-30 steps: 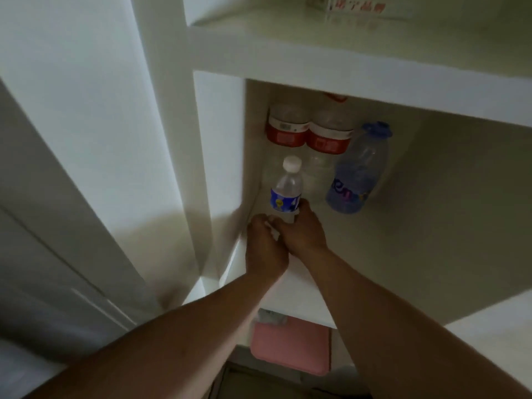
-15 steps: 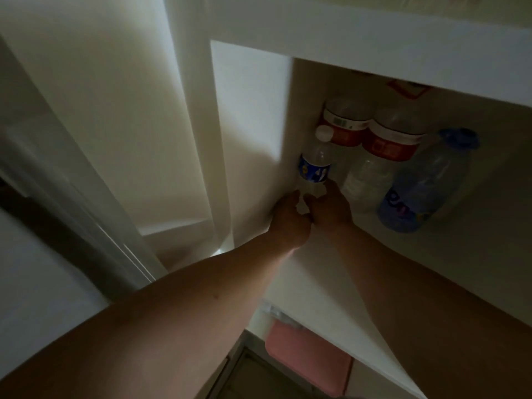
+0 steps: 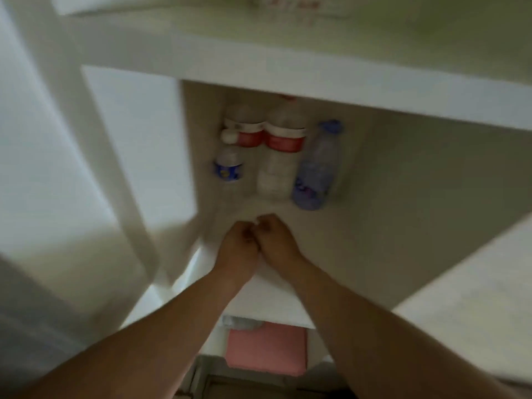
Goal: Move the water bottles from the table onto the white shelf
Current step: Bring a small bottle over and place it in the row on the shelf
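A small water bottle (image 3: 229, 168) with a blue label and white cap stands alone at the back left of the white shelf (image 3: 374, 226). Behind and beside it stand two large red-labelled bottles (image 3: 283, 156) and a blue-tinted bottle (image 3: 316, 171) with a blue cap. My left hand (image 3: 237, 246) and my right hand (image 3: 276, 240) are side by side near the shelf's front, fingers curled, apart from the small bottle and holding nothing. The frame is blurred.
A white shelf board (image 3: 316, 82) runs just above the compartment, and a white upright panel (image 3: 138, 145) closes its left side. Below the shelf lies a pink flat object (image 3: 266, 349). Bare shelf floor stretches to the right of the bottles.
Both hands have let go of the small blue-labelled bottle and drawn back toward the shelf's front edge. The bottle stays standing at the back left.
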Motion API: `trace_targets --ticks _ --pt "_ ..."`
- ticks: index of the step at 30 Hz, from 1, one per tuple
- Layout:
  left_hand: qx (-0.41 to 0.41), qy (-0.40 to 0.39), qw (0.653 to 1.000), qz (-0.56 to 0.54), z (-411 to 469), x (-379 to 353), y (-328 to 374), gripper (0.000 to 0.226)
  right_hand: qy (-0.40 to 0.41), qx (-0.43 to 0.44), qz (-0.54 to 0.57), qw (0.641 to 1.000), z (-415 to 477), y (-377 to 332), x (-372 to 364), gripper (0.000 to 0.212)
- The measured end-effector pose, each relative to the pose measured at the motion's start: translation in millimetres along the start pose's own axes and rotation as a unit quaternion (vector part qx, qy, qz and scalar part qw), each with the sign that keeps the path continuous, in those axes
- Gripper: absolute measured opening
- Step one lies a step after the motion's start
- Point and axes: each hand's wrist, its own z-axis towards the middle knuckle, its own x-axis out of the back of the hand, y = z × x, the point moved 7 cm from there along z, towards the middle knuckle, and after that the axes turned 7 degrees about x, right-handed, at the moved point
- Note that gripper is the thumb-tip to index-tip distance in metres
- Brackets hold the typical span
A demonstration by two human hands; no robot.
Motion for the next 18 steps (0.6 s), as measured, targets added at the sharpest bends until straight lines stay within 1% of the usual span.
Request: trace_targets --ticks 1,3,5,7,8,10,11,14,18 --pt "-0.011 -0.018 1.0 0.022 -14 -7 -2 0.027 0.014 -0.001 -0.008 1.0 -16 7 9 0.028" --pt "-0.043 -0.067 0.996 0.048 -38 -25 3 0.026 0.033 -0.017 -0.002 0.999 -54 23 33 0.023" --pt "-0.067 -0.117 0.988 0.07 -60 -45 11 0.022 0.066 -0.025 0.003 0.998 -94 29 67 0.026" --pt "-0.086 -0.167 0.977 0.097 -86 -66 27 0.012 0.121 -0.02 -0.004 0.992 -138 31 105 0.032" --pt "-0.1 -0.192 0.971 0.097 -100 -79 38 0.013 0.151 -0.02 -0.008 0.988 -161 34 124 0.033" --pt "-0.127 -0.244 0.957 0.093 -129 -108 61 0.023 0.184 -0.029 -0.006 0.982 -205 40 156 0.029" --pt "-0.135 -0.273 0.948 0.091 -145 -126 69 0.026 0.197 -0.046 0.007 0.979 -225 48 169 0.027" --pt "-0.143 -0.362 0.918 0.08 -195 -186 77 0.02 0.255 -0.103 0.031 0.961 -288 73 209 0.024" --pt "-0.18 -0.463 0.864 0.076 -269 -266 84 0.015 0.362 -0.164 0.028 0.917 -378 113 266 0.02"
